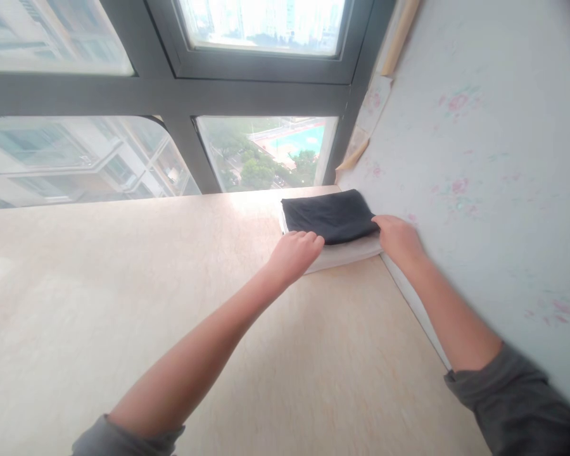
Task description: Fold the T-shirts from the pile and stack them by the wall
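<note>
A folded black garment (330, 215) lies on top of a white folded cloth stack (344, 255) on the sill, in the corner by the wall. With fingers curled, my left hand (298, 253) grips the black garment at its near left edge. On the other side my right hand (399, 237) pinches its right corner, close to the wall. The fingertips of my left hand are partly hidden. What kind of garment it is does not show.
The wide beige sill (123, 304) runs along the grey window frame (90, 95). A wall with floral wallpaper (494, 190) rises close on the right, and a strip of the paper (354, 158) peels near the window. Trees and buildings show outside.
</note>
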`<state>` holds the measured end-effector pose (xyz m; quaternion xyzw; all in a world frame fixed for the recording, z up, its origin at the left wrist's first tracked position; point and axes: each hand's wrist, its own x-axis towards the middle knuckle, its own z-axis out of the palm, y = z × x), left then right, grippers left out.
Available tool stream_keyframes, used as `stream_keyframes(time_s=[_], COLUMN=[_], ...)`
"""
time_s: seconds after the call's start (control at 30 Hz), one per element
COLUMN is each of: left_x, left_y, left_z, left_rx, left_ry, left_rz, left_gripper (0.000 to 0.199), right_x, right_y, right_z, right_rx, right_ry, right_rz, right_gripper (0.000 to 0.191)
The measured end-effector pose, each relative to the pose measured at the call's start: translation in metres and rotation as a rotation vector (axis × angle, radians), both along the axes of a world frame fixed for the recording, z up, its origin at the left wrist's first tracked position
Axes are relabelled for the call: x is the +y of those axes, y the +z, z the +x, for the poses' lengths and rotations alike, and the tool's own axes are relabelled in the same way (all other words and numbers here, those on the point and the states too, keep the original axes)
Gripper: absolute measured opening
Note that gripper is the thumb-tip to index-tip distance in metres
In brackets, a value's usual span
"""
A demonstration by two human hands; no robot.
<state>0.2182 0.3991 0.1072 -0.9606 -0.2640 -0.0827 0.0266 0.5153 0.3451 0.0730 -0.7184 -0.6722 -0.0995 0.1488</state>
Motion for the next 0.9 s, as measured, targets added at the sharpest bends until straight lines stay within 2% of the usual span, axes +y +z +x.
stream_keyframes(time_s=[0.1, 0.17, 0.23, 0.33, 0.47, 0.57, 0.63, 0.73, 0.8, 0.9], left_x=[-0.004, -0.002, 0.007, 0.023, 0.030, 0.025, 0.018, 0.008, 0.002, -0.008], left_y=[-0.005, -0.008, -0.008, -0.013, -0.034, -0.052, -0.058, -0.060, -0.061, -0.066], left_z=[0.000, 0.002, 0.010, 0.030, 0.053, 0.054, 0.048, 0.031, 0.015, -0.015], left_rx=[-0.019, -0.056, -0.115, -0.200, -0.154, -0.103, -0.098, -0.107, -0.123, -0.132], left_ry=[-0.027, -0.001, 0.054, 0.164, 0.294, 0.292, 0.280, 0.263, 0.263, 0.328], left_rz=[-0.047, -0.071, -0.068, -0.039, -0.104, -0.127, -0.115, -0.086, -0.077, -0.109], left_gripper=[0.020, 0.031, 0.037, 0.040, 0.058, 0.060, 0.059, 0.059, 0.058, 0.059], right_x=[-0.003, 0.001, 0.017, 0.060, 0.111, 0.128, 0.131, 0.127, 0.115, 0.079], right_y=[0.003, 0.007, 0.011, 0.011, -0.014, -0.037, -0.045, -0.040, -0.032, -0.029], right_z=[0.002, 0.001, -0.002, -0.009, -0.006, 0.004, 0.007, 0.002, -0.003, -0.009], right_rx=[-0.005, 0.035, 0.104, 0.170, 0.143, 0.107, 0.103, 0.095, 0.094, 0.139], right_ry=[0.004, -0.013, 0.023, 0.108, 0.055, 0.057, 0.048, 0.002, -0.036, -0.095], right_rz=[-0.128, -0.135, -0.070, -0.049, -0.136, -0.162, -0.172, -0.178, -0.173, -0.158], right_gripper=[0.049, 0.048, 0.047, 0.045, 0.059, 0.054, 0.053, 0.058, 0.066, 0.071])
